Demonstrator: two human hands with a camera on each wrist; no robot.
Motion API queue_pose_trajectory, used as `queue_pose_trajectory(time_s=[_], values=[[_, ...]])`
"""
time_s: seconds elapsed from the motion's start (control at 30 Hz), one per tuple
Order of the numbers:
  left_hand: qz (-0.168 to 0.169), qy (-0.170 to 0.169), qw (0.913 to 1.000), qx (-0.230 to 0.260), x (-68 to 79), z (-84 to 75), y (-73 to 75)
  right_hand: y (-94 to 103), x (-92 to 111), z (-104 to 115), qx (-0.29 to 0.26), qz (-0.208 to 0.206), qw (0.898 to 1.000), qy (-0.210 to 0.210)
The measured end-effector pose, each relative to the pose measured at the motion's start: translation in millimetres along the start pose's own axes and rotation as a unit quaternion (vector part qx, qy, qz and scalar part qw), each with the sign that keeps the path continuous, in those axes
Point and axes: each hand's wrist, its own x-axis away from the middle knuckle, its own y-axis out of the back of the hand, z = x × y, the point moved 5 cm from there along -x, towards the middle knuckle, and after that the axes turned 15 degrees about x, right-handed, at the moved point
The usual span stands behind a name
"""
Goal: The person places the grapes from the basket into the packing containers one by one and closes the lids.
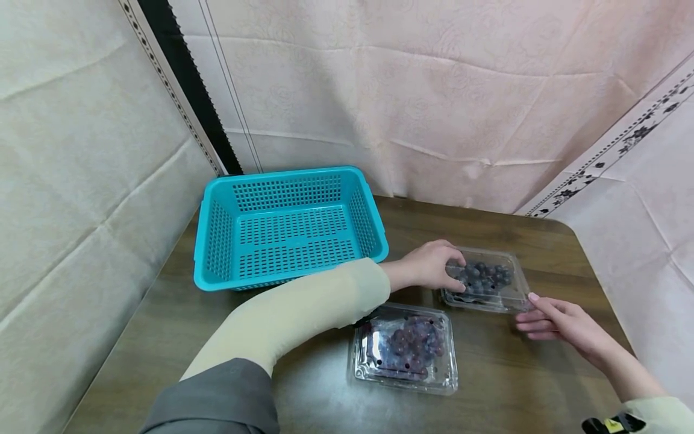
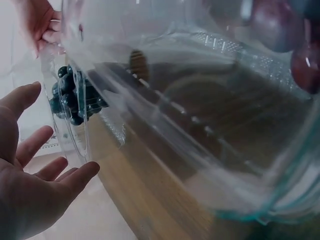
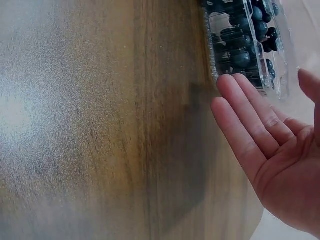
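Note:
A clear plastic clamshell box (image 1: pixel 515 296) of dark grapes (image 1: pixel 484 277) lies toward the table's right side. At its left end is my left hand (image 1: pixel 425 267), the thumb and fingers spread apart. In the left wrist view, this left hand (image 2: pixel 40 167) is relaxed and grips nothing. My right hand (image 1: pixel 566 325) is by the box's near right corner. The right wrist view shows that hand (image 3: pixel 280 150) with straight fingers, their tips close to the box's end; whether they touch it is hard to tell. A second clear box (image 1: pixel 449 361) with reddish-purple grapes (image 1: pixel 414 343) sits nearer me.
A turquoise plastic basket (image 1: pixel 298 223) with slotted walls stands at the back left of the wooden table (image 1: pixel 515 380), behind my left forearm. Pale patterned cloth (image 1: pixel 434 96) hangs around the table's back and sides.

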Motion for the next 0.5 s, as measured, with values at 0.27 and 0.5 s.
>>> queue_pose_trajectory(time_s=[0.27, 0.5], values=[[-0.043, 0.048, 0.9910, 0.117, 0.2, 5.0, 13.9, -3.8, -3.8, -5.2, -0.005, 0.008, 1.000, -0.016], [-0.125, 0.146, 0.9164, 0.351, 4.7, 13.5, 24.8, -4.8, -4.6, -6.7, -0.028, 0.021, 0.999, -0.001]])
